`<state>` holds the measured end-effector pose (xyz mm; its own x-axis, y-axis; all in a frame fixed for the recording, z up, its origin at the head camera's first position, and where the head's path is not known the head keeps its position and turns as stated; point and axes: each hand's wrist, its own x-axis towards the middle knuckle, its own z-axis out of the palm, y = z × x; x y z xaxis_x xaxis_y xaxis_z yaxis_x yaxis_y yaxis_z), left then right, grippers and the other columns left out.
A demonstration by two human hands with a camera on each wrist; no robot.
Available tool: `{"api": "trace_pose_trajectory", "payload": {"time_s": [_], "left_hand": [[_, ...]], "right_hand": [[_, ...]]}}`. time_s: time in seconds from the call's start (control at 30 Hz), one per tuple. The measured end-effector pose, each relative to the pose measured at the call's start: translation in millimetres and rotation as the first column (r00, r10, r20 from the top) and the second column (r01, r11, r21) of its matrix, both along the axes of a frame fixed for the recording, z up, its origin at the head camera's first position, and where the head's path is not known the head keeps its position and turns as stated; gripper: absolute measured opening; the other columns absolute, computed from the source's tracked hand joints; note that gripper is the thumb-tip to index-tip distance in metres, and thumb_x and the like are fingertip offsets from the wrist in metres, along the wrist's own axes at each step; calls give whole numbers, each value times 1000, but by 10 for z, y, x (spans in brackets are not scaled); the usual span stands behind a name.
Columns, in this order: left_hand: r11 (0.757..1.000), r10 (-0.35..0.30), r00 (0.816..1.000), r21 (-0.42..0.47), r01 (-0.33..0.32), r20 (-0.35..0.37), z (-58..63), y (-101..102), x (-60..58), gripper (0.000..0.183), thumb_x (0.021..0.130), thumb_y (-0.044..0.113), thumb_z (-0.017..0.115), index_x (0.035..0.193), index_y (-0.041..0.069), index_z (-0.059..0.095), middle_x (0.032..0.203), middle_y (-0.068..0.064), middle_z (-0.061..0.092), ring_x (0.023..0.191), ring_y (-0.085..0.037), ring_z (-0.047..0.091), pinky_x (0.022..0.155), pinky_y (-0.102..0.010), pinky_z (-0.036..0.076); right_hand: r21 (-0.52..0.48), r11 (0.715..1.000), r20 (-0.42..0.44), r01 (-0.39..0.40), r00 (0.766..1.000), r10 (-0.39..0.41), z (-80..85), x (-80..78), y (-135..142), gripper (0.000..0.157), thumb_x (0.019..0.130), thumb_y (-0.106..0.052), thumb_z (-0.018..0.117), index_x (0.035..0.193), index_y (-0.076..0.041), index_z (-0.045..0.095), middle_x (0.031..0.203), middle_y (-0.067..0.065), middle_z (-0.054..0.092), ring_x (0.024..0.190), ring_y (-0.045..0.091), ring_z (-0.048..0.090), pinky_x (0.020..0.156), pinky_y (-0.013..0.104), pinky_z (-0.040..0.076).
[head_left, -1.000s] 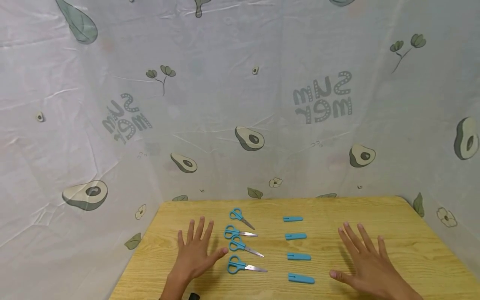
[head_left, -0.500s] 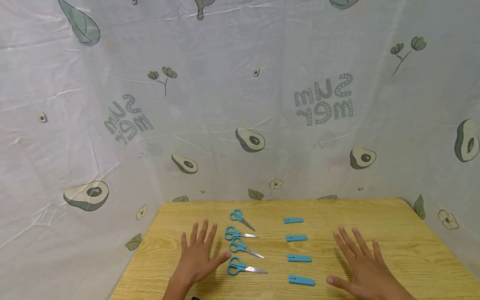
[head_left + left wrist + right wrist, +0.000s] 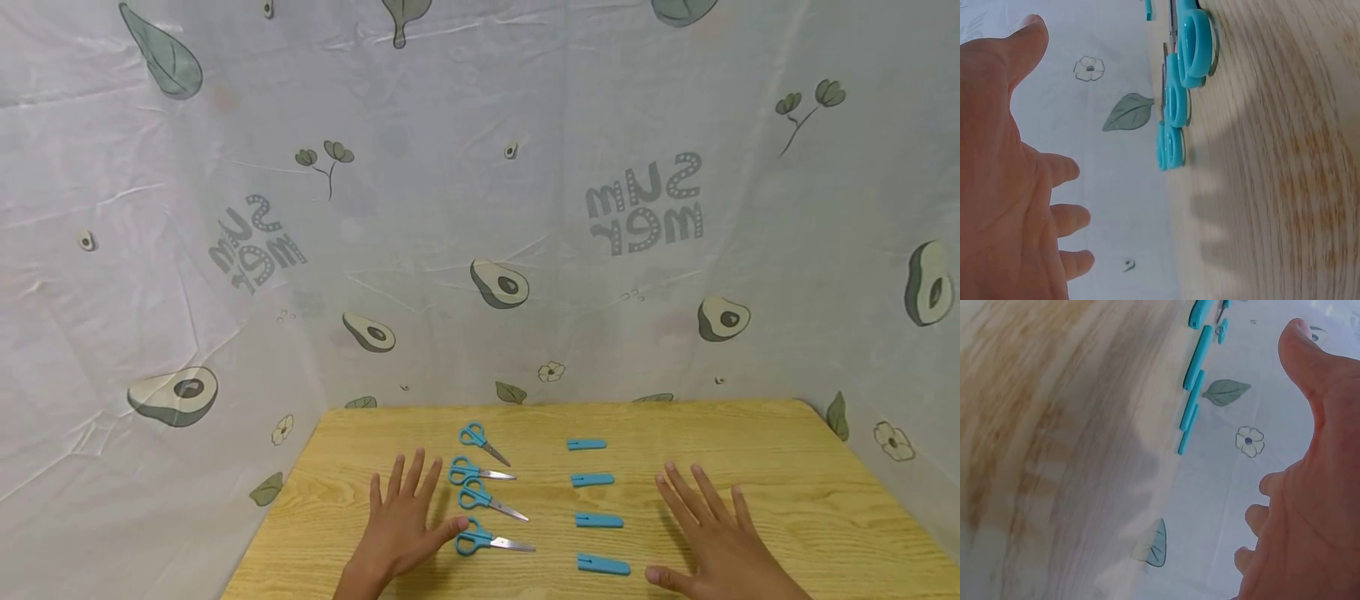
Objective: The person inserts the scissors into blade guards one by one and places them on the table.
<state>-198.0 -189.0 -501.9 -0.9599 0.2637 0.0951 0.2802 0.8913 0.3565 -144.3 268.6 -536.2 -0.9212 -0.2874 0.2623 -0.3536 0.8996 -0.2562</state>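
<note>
My left hand (image 3: 397, 533) hovers above the table with its fingers spread, just left of a column of scissors. Its thumb tip overlaps the handle of the nearest scissors (image 3: 483, 540) in the head view. Several blue-handled scissors lie with their metal blades pointing right, among them the farthest scissors (image 3: 476, 435). My right hand (image 3: 723, 546), also spread and holding nothing, is to the right of a column of blue blade covers. Its thumb points toward the nearest blade cover (image 3: 603, 565); the farthest blade cover (image 3: 587, 445) lies toward the back. Both wrist views show daylight between palm and wood.
The light wooden table (image 3: 787, 450) has rounded back corners. Behind it and along both sides hangs a pale sheet (image 3: 420, 217) printed with avocados, leaves and flowers.
Both hands have drifted slightly inward and lower in the head view, the left moving right and the right moving left. The scissors and blade covers keep their arrangement.
</note>
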Motion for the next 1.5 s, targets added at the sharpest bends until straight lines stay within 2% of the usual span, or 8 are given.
{"api": "trace_pose_trajectory", "payload": {"time_s": [0.3,0.5,0.57,0.7,0.83,1.07,1.23,1.5], "left_hand": [[999,-38,999,-26,38,-1,-37,60,24,91,98,68,63,168,15,38,178,-19,25,164,-52,18,123,-85,9],[999,-48,999,-15,48,9,-66,77,21,90,100,66,63,169,16,36,178,-18,25,164,-52,18,123,-85,9],[999,-51,999,-12,51,12,-73,80,20,90,100,66,63,169,15,36,178,-18,25,164,-52,17,123,-85,8],[998,-63,998,-10,63,19,-92,87,20,89,100,66,62,169,15,36,178,-18,25,164,-52,18,123,-85,10],[996,-84,996,-4,84,27,-113,96,23,89,101,66,62,169,15,36,177,-19,27,163,-53,21,122,-86,14],[993,-115,993,-1,115,42,-137,109,26,89,101,65,62,168,13,36,176,-20,27,161,-55,24,120,-86,18],[993,-120,992,-3,120,41,-132,118,32,91,100,66,63,168,11,37,175,-22,30,160,-55,28,120,-85,22],[988,-152,986,16,151,64,-143,143,19,96,99,70,62,168,9,35,174,-24,31,157,-56,31,119,-82,28]], "right_hand": [[-5,1000,-33,-25,999,25,-38,2,-43,123,88,-61,81,174,-31,-1,173,-24,-22,152,-5,-37,120,61,-36],[-25,999,-29,-39,999,38,-49,5,-84,121,87,-61,82,174,-32,3,173,-25,-18,150,-9,-36,120,49,-38],[-28,999,-30,-44,999,44,-53,8,-93,121,87,-61,82,175,-32,4,174,-24,-17,151,-9,-36,122,57,-34],[-48,997,-16,-56,998,56,-70,8,-110,119,87,-61,82,174,-35,5,174,-25,-15,150,-11,-34,123,83,-10],[-72,995,0,-73,997,73,-91,-4,-125,114,88,-59,82,174,-37,10,174,-26,-9,148,-15,-32,116,88,13],[-86,993,5,-83,997,83,-108,-6,-164,102,88,-59,82,171,-32,29,179,-6,20,150,-16,-28,110,86,25],[-101,989,4,-111,994,112,-84,-11,-195,96,90,-56,81,169,-26,36,178,-8,17,150,-19,-27,110,87,26],[-101,990,38,-101,994,105,-25,-9,-243,91,87,-57,83,158,-8,53,166,21,47,139,-26,-28,108,85,31]]}}
